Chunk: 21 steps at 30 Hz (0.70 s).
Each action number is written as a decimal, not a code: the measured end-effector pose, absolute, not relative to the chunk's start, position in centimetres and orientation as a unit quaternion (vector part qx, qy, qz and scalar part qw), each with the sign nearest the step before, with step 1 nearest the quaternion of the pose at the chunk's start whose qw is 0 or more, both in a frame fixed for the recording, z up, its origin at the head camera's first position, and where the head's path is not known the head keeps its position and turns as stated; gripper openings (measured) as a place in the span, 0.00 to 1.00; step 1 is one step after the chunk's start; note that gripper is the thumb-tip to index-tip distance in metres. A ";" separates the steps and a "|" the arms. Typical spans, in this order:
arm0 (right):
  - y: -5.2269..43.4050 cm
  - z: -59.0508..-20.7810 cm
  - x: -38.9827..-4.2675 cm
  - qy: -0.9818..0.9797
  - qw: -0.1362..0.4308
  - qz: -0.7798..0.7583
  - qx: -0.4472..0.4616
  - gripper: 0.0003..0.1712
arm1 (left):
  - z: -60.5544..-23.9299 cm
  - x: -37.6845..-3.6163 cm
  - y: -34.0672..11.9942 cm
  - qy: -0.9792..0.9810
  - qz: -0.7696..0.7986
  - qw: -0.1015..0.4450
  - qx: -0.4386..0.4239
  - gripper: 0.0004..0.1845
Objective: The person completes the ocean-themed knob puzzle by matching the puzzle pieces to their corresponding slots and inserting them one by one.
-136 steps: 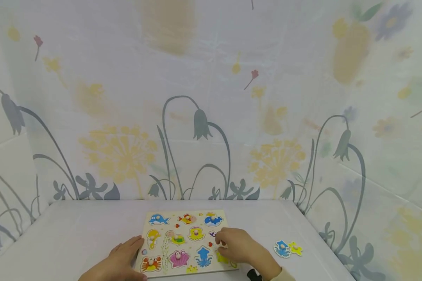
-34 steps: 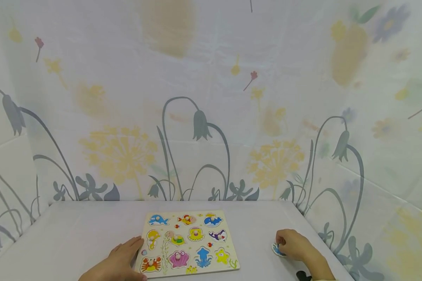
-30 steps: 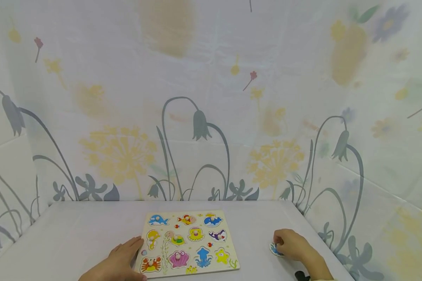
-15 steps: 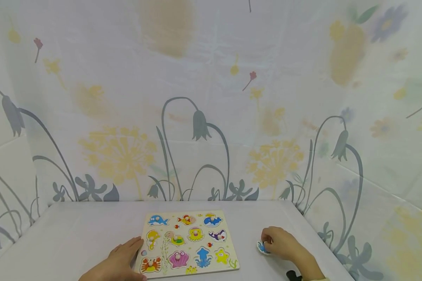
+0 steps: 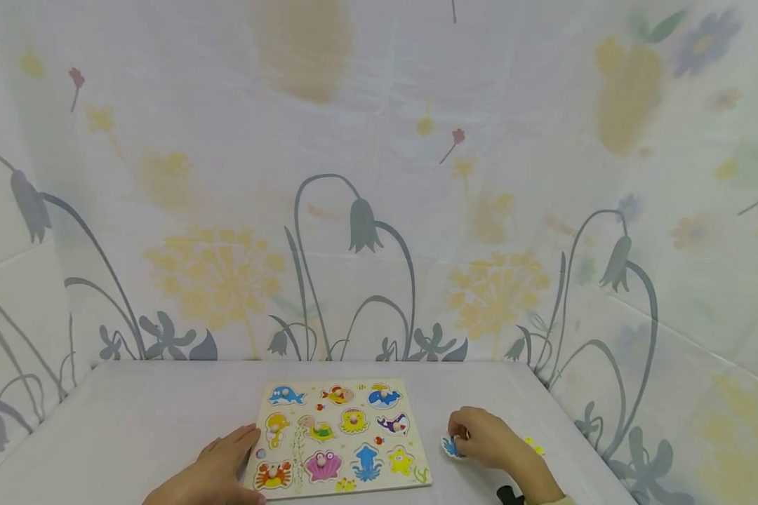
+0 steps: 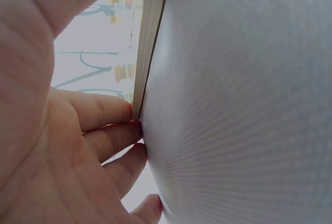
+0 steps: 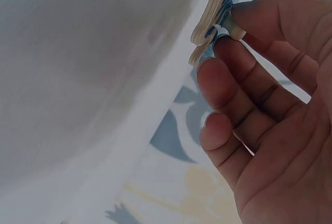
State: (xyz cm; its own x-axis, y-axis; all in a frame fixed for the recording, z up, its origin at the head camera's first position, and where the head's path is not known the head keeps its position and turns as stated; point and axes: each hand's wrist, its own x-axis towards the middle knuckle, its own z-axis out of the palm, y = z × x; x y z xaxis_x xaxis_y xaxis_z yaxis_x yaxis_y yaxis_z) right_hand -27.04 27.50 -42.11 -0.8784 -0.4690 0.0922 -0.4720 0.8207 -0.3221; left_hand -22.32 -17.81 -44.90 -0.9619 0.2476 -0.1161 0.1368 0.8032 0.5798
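A wooden peg puzzle board [image 5: 344, 489] with sea animals lies on the white table. My left hand [image 5: 217, 466] rests at its left edge; in the left wrist view, the fingertips touch the side of the board [image 6: 148, 42], with the fingers loosely bent. To the right of the board, my right hand [image 5: 483, 438] pinches a blue squid puzzle piece [image 5: 451, 447] by its knob. The right wrist view shows this piece [image 7: 212, 14] edge-on between thumb and fingers. On the board, the printed squid [image 5: 368, 463] and the yellow star [image 5: 401, 461] show no knobs.
A yellow star piece [image 5: 534, 446] lies on the table [image 5: 164, 400] beyond my right forearm, partly hidden by it. Knobbed pieces such as the crab [image 5: 273, 475] and the pink shell [image 5: 323, 466] sit in the board. A flower-print curtain [image 5: 379, 294] closes off the back.
My right hand was over the board's right side, by the purple-and-white whale. It moved right, took hold of the squid piece and has come back leftward with it. The left hand stays put.
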 end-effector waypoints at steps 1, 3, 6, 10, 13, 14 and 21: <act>27.2 -42.1 -27.1 -0.954 0.002 0.168 0.249 0.07 | -44.9 -22.3 -17.8 0.944 0.298 0.093 0.102 0.57; 26.4 -42.2 -27.2 -0.953 0.000 0.163 0.255 0.07 | -45.0 -22.3 -17.9 0.944 0.300 0.094 0.100 0.58; 25.3 -42.2 -27.5 -0.952 0.001 0.152 0.264 0.07 | -45.1 -22.3 -17.9 0.944 0.302 0.095 0.099 0.58; 23.7 -42.1 -27.7 -0.950 0.006 0.139 0.279 0.07 | -45.2 -22.3 -18.0 0.943 0.302 0.095 0.100 0.59; 22.5 -41.8 -27.8 -0.948 0.001 0.134 0.289 0.06 | -45.0 -22.3 -18.0 0.943 0.303 0.095 0.098 0.59; 22.1 -41.7 -27.8 -0.948 -0.001 0.131 0.291 0.06 | -45.0 -22.3 -18.0 0.943 0.303 0.095 0.099 0.59; 19.2 -41.7 -28.0 -0.944 -0.028 0.113 0.310 0.05 | -44.9 -22.1 -18.0 0.944 0.299 0.091 0.103 0.59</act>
